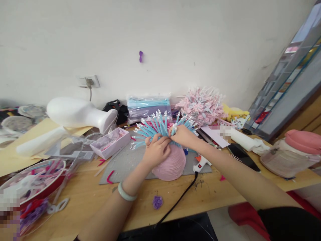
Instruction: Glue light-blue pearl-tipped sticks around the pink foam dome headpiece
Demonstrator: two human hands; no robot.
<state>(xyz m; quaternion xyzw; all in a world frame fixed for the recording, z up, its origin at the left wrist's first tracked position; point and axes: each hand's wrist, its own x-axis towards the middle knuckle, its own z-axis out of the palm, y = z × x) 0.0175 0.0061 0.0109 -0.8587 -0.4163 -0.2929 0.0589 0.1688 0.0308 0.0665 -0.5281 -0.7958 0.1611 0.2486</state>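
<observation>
A ridged pink dome point(172, 164) sits on a grey mat point(125, 167), with light blue stems point(160, 125) tipped with white beads fanning out above and behind it. My left hand point(156, 149), a pale bangle on its wrist, lies over the dome's upper left with fingers curled at the stem bases. Just right of it, my right hand point(182, 135) pinches at the base of the blue stems near the fan's middle. What exactly the fingertips hold is too small to make out. Deep pink material shows behind the stems.
A white glue gun point(200, 164) with a black cord lies right of the dome. Left are a lilac box point(110, 142), a white foam head point(75, 112) and a red-rimmed basin point(47, 190). A phone point(244, 157) and jar point(286, 160) stand right; a purple flower point(157, 202) lies in front.
</observation>
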